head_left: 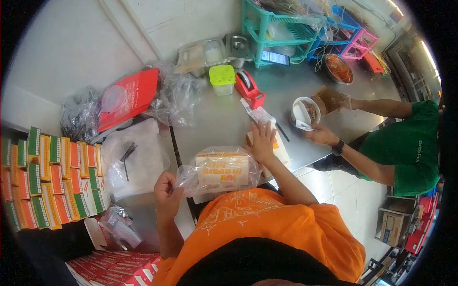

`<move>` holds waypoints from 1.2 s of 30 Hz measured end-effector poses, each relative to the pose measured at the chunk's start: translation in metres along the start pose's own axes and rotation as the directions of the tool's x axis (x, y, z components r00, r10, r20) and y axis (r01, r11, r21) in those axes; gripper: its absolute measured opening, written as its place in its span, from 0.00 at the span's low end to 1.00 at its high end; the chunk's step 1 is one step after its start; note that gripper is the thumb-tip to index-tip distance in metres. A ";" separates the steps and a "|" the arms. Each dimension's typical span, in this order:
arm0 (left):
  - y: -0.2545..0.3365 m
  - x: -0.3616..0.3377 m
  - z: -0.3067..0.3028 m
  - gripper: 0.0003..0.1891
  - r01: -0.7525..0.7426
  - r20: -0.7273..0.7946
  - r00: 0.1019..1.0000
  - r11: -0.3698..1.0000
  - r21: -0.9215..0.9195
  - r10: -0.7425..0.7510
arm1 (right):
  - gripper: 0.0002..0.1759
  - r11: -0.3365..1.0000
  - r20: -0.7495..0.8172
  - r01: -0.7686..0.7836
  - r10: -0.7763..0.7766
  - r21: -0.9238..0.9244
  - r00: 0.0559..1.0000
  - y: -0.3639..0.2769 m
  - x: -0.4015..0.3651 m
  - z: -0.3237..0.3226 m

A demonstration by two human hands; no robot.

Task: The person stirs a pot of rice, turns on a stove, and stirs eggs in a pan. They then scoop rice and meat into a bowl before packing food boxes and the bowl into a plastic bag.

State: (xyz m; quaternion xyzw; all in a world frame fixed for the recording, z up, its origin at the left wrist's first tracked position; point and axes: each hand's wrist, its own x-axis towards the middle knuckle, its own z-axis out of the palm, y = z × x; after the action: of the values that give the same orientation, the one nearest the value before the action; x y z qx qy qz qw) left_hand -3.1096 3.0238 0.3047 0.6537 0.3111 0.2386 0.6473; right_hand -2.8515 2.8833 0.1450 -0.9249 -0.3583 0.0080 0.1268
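Observation:
A white and orange printed food box (pixel 223 174) sits inside a clear plastic bag (pixel 191 178) at the table's front edge. My left hand (pixel 168 193) is closed on the bag's left end. To the right, my right hand (pixel 263 143) lies with its fingers spread on a second white printed box (pixel 280 150) and the lower end of a paper receipt (pixel 260 116). Part of that box is hidden beneath the hand. Beside it lies a thin black stick (pixel 283 133). A red tape dispenser (pixel 250 90) stands just beyond the receipt.
A co-worker in a green shirt (pixel 396 150) holds a white bowl of food (pixel 305 112) at right. Behind are a green-lidded tub (pixel 222 78), a metal bowl (pixel 338 69) and turquoise shelves (pixel 281 40). Stacked colourful boxes (pixel 50 181) and a plastic bag stack (pixel 131 157) are left.

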 end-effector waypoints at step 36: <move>0.051 -0.029 -0.021 0.11 0.119 -0.088 0.991 0.978 0.170 -0.106 | 0.62 0.997 0.254 -0.070 0.072 -0.015 0.965 0.057 -0.021 -0.046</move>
State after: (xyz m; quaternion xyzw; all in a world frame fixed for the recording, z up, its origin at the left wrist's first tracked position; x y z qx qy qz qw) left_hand -3.1394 3.0191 0.3595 0.6796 0.3924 0.1987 0.5870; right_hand -2.8245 2.8180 0.1742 -0.9289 -0.3382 0.1299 0.0765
